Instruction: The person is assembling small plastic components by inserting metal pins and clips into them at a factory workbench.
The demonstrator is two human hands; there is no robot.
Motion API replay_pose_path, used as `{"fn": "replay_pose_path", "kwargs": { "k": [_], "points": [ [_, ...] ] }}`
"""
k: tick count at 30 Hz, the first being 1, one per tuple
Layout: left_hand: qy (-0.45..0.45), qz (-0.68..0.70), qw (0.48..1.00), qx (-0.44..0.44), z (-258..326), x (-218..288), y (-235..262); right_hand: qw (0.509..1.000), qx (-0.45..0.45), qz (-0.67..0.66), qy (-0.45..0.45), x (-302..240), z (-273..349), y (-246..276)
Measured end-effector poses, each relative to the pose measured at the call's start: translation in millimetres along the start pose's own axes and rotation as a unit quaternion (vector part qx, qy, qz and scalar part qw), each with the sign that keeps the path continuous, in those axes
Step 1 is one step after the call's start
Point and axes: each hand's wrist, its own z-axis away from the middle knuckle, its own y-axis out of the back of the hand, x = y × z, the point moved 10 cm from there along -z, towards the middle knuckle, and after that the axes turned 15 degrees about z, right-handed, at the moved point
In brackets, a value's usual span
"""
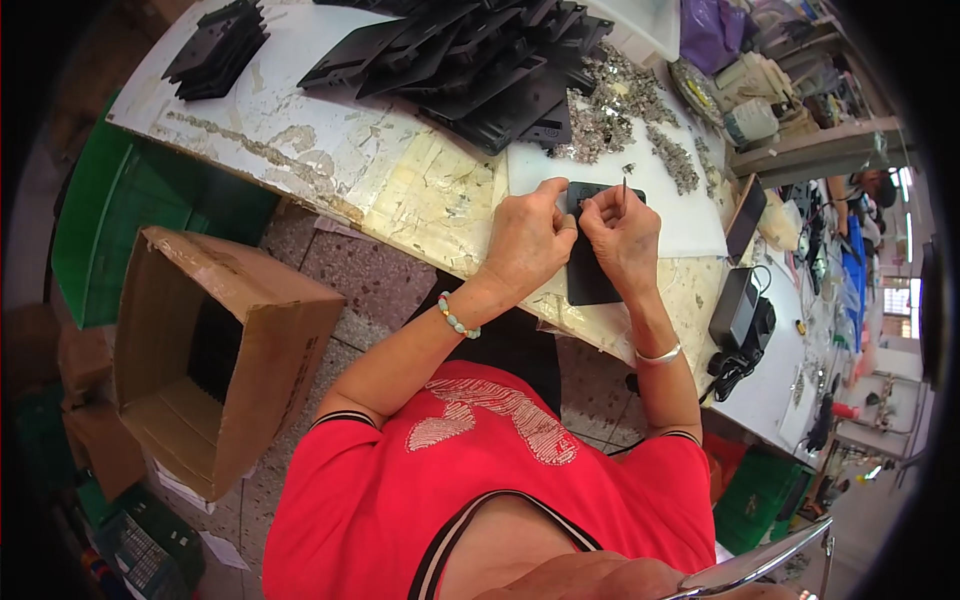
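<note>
A flat black plastic panel (592,284) lies on a white sheet on the bench in front of me. My left hand (530,238) is at its left edge, fingers curled in; whatever they hold is hidden. Over the panel's upper part, my right hand (622,232) is closed in a pinch, with a thin pointed tool (625,184) sticking up from the fingers. The pinched tips touch or nearly touch the panel. Just beyond lie heaps of small shiny metal pieces (606,105).
Stacked black plastic panels (470,65) crowd the far side, with a smaller stack (217,48) at far left. A black power adapter (735,305) with its cable sits at right. An open cardboard box (225,350) and a green bin (95,230) stand left of the bench.
</note>
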Motion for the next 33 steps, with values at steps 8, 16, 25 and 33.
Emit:
{"fn": "replay_pose_path", "kwargs": {
  "k": [8, 16, 25, 33],
  "points": [
    [-0.013, 0.005, 1.000, 0.005, 0.4, 0.9, 2.2, 0.999, 0.021, 0.026, 0.008, -3.9, 0.6, 1.4],
    [-0.016, 0.002, 1.000, 0.003, 0.0, -0.2, 1.2, 0.998, 0.044, 0.037, 0.029, -6.8, 1.4, 3.2],
    [-0.021, -0.007, 1.000, 0.003, 0.4, -0.8, 1.3, 1.000, 0.004, 0.018, 0.012, -4.1, -1.4, -2.0],
    [-0.034, -0.008, 0.999, 0.006, 0.0, -0.6, 2.0, 0.987, -0.121, -0.055, -0.087, 17.5, -9.3, -17.2]
  ]
}}
